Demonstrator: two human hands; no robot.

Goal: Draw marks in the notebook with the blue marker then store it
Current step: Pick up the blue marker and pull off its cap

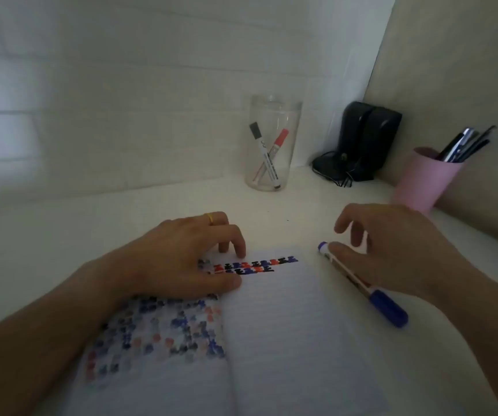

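Observation:
An open notebook (286, 325) lies on the white desk, with rows of red, blue and black marks along the top of its right page. My left hand (178, 259) rests flat on the top of the left page, a ring on one finger. The blue marker (361, 285) lies on the desk just right of the notebook, its cap end toward me. My right hand (401, 250) hovers over the marker with fingers spread, thumb touching its barrel near the far end. A clear cup (271, 142) at the back holds a black-capped and a red-capped marker.
A pink cup (422, 181) of pens stands at the right, close behind my right hand. A black device with a cable (358, 142) sits in the back corner. White walls close the desk at the back and right.

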